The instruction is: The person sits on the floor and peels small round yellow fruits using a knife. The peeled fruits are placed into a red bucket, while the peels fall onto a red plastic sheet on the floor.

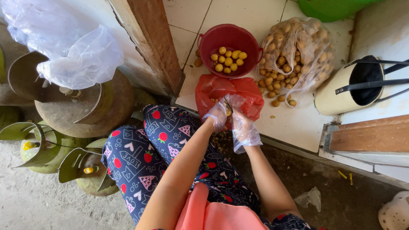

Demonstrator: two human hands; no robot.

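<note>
Both my hands wear loose clear plastic gloves and meet over a red plastic bag [245, 91] lying on the white tiled step. My left hand [217, 115] holds a small yellow-brown potato-like tuber [228, 112]. My right hand [242, 125] grips a thin dark blade that points up against it. Behind the bag stands a red bucket [213, 40] with several peeled yellow tubers [228, 59] in its bottom. To its right lies a clear plastic bag [315, 42] full of unpeeled brown tubers [279, 64], a few spilled on the tiles.
A cream cylindrical bin [334, 100] with dark straps lies at the right. A wooden door post [155, 42] rises left of the bucket. Green gas cylinders [85, 108] stand at the left, one covered with clear plastic. My knee in patterned trousers [164, 132] is below the hands.
</note>
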